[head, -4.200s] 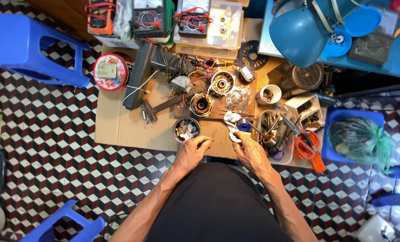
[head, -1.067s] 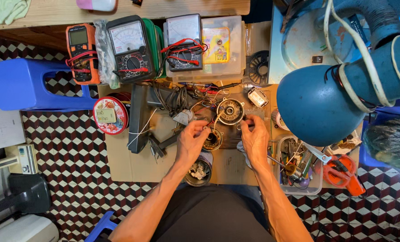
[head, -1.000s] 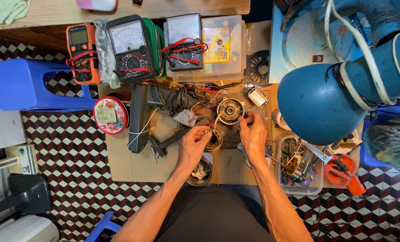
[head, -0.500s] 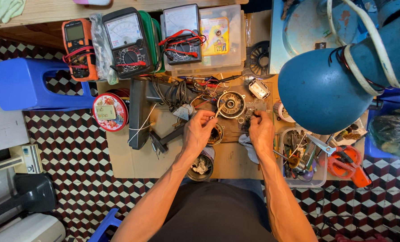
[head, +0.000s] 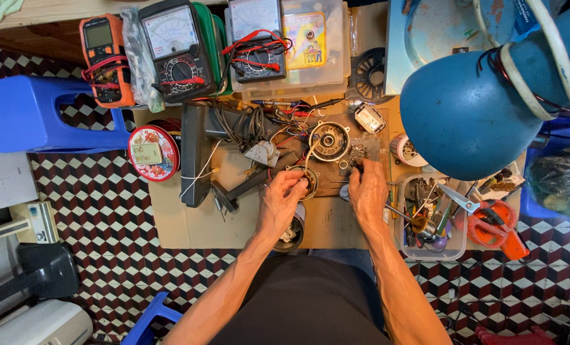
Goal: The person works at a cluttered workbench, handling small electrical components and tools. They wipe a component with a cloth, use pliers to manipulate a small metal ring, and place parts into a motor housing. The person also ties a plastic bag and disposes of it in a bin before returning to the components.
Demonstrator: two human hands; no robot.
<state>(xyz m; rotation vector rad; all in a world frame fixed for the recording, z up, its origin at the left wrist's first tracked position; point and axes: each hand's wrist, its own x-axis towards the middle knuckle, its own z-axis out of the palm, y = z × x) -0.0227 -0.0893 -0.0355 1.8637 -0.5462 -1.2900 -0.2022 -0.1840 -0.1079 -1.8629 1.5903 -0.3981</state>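
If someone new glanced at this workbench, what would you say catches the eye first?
Probably the big blue lamp shade looming at upper right, close to the camera. Next, the row of test meters along the top edge: an orange digital one beside two black dial meters. In the middle, the left hand and right hand work at small round motor parts on a cardboard sheet.

Floor (head: 93, 211) tiled in a red, black and white cube pattern, partly covered by a sheet of brown cardboard (head: 189, 223). A blue plastic stool (head: 36, 115) stands at left; a blue desk lamp (head: 476, 108) hangs over the right side.
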